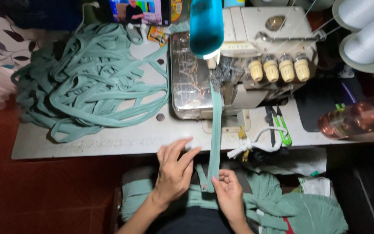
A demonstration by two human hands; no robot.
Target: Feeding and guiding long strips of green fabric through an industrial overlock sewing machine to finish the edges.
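Observation:
A narrow green fabric strip [215, 130] runs from the sewing machine [239, 60] down over the table's front edge to my lap. My right hand [228, 195] pinches the strip's lower end between thumb and fingers. My left hand [175, 171] lies flat with fingers spread at the table edge, just left of the strip, holding nothing. More green fabric [291, 208] is bunched on my lap.
A big tangled heap of green strips [87, 82] covers the table's left side. A teal thread cone [206, 26] stands by the machine, white cones [369, 30] at the far right. Green snips [282, 125], a white cord knot [247, 145], a pinkish bottle [356, 119] and a phone [137, 11] lie around.

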